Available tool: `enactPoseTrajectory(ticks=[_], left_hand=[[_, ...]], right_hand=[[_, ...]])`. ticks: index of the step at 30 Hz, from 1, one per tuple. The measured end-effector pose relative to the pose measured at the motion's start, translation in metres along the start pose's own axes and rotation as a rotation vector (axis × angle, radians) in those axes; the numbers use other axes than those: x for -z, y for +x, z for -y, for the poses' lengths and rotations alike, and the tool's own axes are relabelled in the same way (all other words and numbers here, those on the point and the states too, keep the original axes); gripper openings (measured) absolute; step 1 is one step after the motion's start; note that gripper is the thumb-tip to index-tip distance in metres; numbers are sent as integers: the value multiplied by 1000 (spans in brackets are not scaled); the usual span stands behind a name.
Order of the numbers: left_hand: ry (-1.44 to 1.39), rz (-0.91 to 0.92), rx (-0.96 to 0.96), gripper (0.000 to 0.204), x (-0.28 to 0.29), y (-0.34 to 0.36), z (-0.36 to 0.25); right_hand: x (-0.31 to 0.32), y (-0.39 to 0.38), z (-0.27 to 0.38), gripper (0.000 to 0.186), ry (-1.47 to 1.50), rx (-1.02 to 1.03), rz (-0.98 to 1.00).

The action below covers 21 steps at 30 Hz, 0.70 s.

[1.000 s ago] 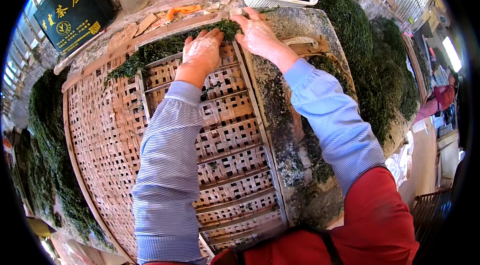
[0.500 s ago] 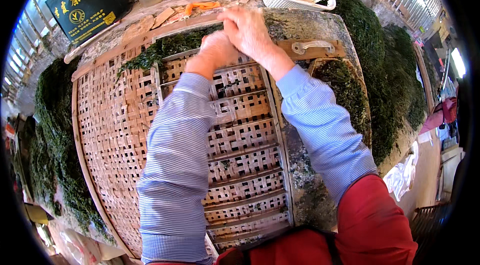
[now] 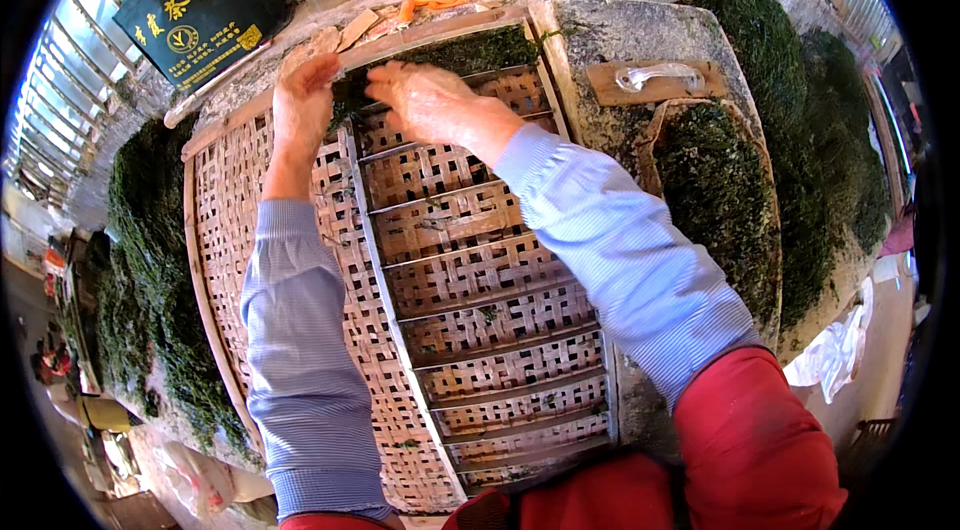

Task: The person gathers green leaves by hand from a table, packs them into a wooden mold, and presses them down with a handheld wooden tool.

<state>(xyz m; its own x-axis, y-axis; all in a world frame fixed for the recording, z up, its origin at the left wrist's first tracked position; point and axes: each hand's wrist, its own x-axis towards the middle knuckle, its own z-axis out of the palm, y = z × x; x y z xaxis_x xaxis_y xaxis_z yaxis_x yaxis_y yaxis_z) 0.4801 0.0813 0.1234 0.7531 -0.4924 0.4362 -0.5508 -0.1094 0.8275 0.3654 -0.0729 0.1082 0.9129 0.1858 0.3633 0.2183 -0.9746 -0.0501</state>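
— Two hands at the far edge: my left hand [image 3: 303,102] and right hand [image 3: 425,102] lie flat, fingers loose, pressing the dark green seaweed sheet [image 3: 470,54] onto the woven bamboo drying mat [image 3: 470,270].

— Risks?

— Thin sheet; uneven pressing might tear it. Stone slab [image 3: 640,35] underneath, railings [image 3: 55,80] around, outdoors.

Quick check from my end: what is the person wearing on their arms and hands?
Both forearms are covered by long, light blue sleeves with fine stripes, ending in ribbed cuffs at the wrists. Red cloth shows over the upper right arm at the lower edge of the view. The left hand and right hand are bare: no gloves, rings or watch visible.
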Motion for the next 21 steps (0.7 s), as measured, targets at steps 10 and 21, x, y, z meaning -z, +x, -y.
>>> enactPoseTrajectory(ticks=[10,21], left_hand=[[540,134,79,36,11,3,15],[203,245,4,24,-39,45,-62]], right_hand=[[7,13,23,42,65,-183,246],[7,5,22,42,171,-226,172]])
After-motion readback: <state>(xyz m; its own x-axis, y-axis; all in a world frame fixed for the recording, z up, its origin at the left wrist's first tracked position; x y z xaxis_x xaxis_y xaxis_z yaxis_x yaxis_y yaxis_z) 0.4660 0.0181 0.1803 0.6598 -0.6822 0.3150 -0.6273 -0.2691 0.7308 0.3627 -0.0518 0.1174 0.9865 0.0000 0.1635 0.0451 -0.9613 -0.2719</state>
